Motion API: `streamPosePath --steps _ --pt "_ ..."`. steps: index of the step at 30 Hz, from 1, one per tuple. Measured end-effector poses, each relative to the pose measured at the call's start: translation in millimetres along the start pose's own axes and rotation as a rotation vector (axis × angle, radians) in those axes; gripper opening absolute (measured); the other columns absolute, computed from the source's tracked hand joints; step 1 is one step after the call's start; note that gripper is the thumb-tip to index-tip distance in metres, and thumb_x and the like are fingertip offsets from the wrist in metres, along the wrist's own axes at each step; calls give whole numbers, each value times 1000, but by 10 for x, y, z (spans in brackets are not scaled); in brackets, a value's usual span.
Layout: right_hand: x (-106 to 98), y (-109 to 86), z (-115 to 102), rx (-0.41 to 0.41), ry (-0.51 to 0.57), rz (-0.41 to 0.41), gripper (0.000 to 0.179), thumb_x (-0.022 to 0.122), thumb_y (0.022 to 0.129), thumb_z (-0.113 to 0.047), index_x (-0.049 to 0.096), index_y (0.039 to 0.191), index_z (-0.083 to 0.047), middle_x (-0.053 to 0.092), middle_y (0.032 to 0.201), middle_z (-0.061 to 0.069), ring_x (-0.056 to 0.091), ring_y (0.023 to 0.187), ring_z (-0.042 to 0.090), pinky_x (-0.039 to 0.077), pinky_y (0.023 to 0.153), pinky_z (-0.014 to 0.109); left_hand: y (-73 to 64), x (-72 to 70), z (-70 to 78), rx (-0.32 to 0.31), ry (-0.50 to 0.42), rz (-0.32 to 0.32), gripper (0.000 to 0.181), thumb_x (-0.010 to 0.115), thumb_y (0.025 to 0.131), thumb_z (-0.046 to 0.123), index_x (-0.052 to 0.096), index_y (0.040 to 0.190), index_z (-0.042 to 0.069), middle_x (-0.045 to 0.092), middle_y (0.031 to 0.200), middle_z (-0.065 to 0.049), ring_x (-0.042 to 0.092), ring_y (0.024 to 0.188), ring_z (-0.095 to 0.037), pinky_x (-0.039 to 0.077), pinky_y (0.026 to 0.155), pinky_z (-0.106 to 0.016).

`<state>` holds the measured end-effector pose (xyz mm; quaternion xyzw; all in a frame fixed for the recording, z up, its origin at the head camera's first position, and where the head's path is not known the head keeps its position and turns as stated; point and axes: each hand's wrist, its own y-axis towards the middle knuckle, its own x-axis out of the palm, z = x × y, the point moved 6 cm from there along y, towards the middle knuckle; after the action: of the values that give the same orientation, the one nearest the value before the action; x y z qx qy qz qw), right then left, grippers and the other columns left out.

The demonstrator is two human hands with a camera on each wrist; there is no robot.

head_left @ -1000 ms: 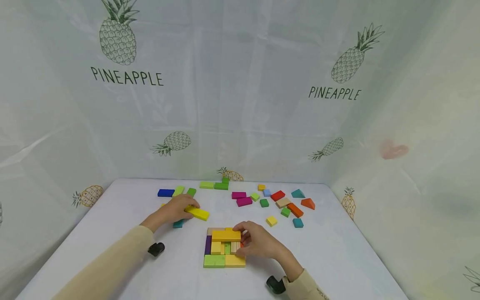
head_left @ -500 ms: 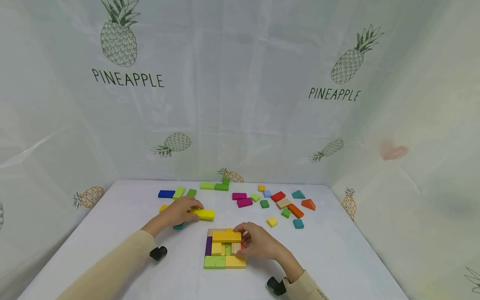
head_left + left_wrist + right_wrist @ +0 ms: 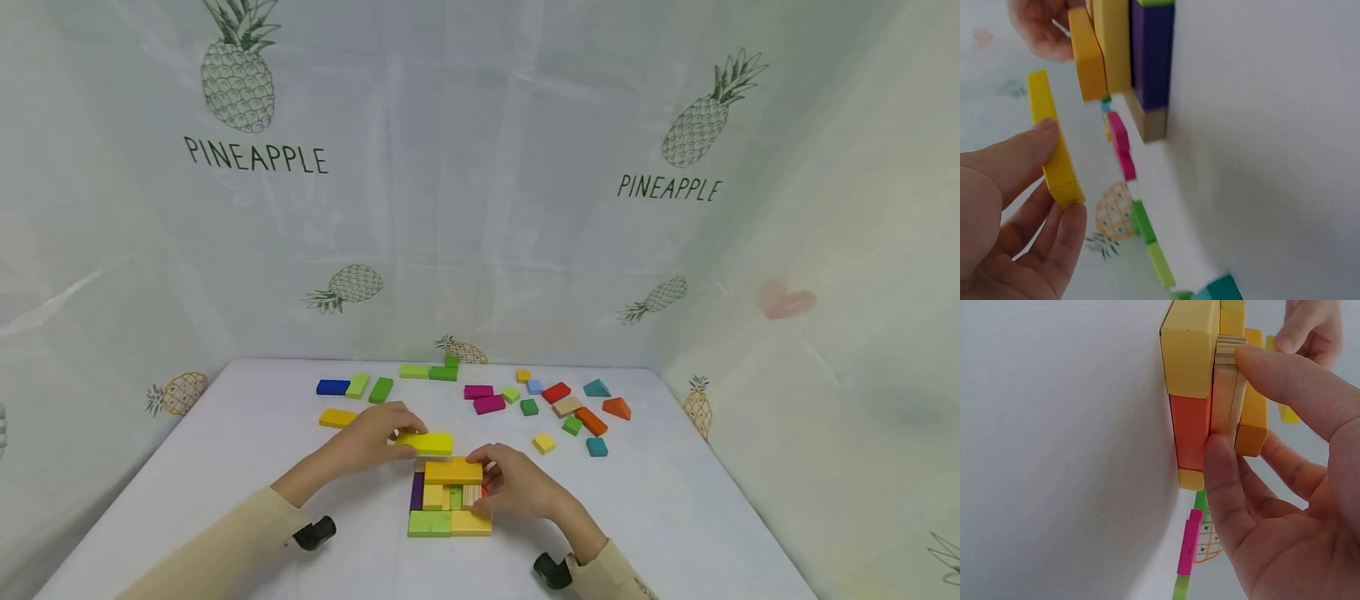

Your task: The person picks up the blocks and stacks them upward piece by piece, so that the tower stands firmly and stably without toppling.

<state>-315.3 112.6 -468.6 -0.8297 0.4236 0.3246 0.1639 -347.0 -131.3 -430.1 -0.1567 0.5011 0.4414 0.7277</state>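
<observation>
My left hand (image 3: 372, 437) pinches a long yellow block (image 3: 431, 443) between thumb and fingers. In the head view, the block overlaps the far edge of a low block structure. That structure has a purple block (image 3: 417, 492) on its left and a light green block (image 3: 429, 524) in front. An orange-yellow block (image 3: 453, 473) lies across its upper layer. At the right side my right hand (image 3: 525, 483) pinches a plain wooden block (image 3: 1225, 394), thumb at one end and a finger at the other. Beneath it sits a red-orange block (image 3: 1190, 431).
Loose blocks lie farther back on the white table (image 3: 660, 517). A blue block (image 3: 332, 387) and an orange-yellow bar (image 3: 337, 417) are at left, magenta blocks (image 3: 489, 404) near the middle, a red-orange bar (image 3: 591, 421) and a teal block (image 3: 597, 447) at right. A pineapple-print curtain (image 3: 480, 208) hangs behind.
My left hand has carried the yellow block right and nearer, from the loose blocks at left to the structure's far edge. My right hand stays in place.
</observation>
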Motion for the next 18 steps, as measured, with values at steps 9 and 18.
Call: streamPosePath --steps 9,18 --pt "-6 -6 2 -13 8 -3 56 90 87 -22 64 135 -15 65 120 -5 64 99 14 59 89 23 -61 188 377 44 -37 -68 26 85 93 29 78 118 26 64 104 17 57 88 -4 57 81 -21" --pt "-7 -4 -3 -18 26 -11 56 90 86 -19 63 135 -15 64 120 -4 64 100 19 60 91 26 -99 370 488 33 -58 -72 30 87 91 31 79 119 23 60 97 17 55 86 -7 52 77 -20"
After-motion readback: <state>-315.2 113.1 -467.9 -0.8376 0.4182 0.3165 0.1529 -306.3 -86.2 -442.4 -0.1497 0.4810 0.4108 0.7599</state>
